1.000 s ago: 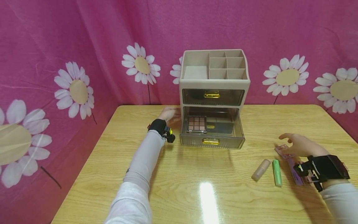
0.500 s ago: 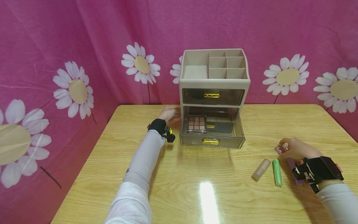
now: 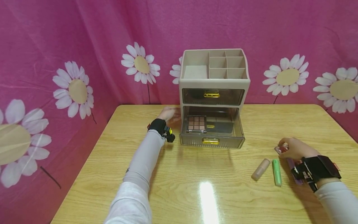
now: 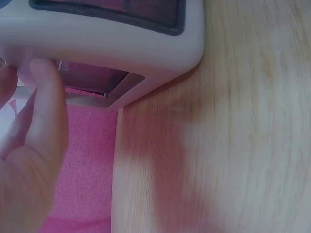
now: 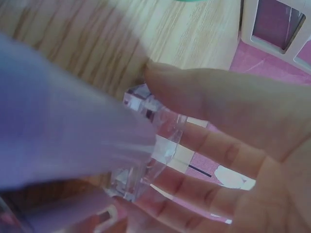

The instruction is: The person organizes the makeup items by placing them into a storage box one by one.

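Observation:
My left hand (image 3: pixel 168 114) rests with extended fingers against the left side of a beige cosmetics organizer (image 3: pixel 214 82); in the left wrist view its fingertips (image 4: pixel 44 73) meet the side wall. Over at the right, my right hand (image 3: pixel 300 148) pinches a small clear plastic case (image 3: pixel 282 149) with reddish contents between thumb and fingers. Up close, the case (image 5: pixel 167 145) stands on edge, partly hidden by a blurred purple tube (image 5: pixel 68 126). Beneath the right wrist lies that purple tube (image 3: pixel 293 171), partly covered. A green tube (image 3: pixel 277 173) and a beige tube (image 3: pixel 261 170) lie beside it.
The organizer's lower drawer (image 3: pixel 222 142) is pulled out and holds an eyeshadow palette (image 3: pixel 196 123). Its upper drawer (image 3: pixel 195 96) is closed. Divided compartments (image 3: pixel 218 63) form the top. A pink daisy curtain (image 3: pixel 156 25) hangs behind the wooden table (image 3: pixel 126 186).
My right hand has come down over the clear case, and its thumb and fingers have closed on it, tipping it up. The left hand stays at the organizer's side.

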Demonstrator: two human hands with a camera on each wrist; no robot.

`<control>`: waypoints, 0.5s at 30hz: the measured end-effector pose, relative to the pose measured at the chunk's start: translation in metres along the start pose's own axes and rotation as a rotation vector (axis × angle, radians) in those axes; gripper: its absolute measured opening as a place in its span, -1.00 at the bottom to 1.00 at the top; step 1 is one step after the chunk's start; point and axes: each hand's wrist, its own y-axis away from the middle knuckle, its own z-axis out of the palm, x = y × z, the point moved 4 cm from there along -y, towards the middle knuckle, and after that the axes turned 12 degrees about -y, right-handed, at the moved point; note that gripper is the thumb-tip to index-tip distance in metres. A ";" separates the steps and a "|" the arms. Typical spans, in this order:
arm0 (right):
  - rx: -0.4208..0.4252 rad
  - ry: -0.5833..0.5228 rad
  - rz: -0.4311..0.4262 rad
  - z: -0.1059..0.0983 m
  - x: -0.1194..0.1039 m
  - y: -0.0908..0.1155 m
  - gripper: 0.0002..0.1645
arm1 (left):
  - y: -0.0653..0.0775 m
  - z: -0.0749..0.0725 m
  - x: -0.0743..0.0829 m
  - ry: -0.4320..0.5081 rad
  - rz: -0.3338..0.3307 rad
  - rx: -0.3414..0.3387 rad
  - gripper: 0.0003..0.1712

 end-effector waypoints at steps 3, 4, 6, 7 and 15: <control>-0.012 0.003 -0.030 -0.001 -0.001 0.000 -0.53 | -0.001 0.000 0.000 -0.004 0.001 0.000 -0.59; -0.020 0.005 -0.042 -0.002 -0.002 0.000 -0.53 | -0.001 0.000 0.000 0.003 0.002 -0.002 -0.58; -0.039 0.008 -0.054 -0.005 -0.004 -0.001 -0.50 | -0.002 0.000 0.000 0.012 0.003 -0.009 -0.57; -0.048 0.014 -0.056 -0.008 -0.005 -0.002 -0.49 | -0.001 0.000 0.000 0.012 0.004 -0.011 -0.57; -0.135 0.003 -0.096 -0.037 -0.041 -0.006 -0.46 | 0.003 0.000 0.002 0.018 0.003 -0.019 -0.58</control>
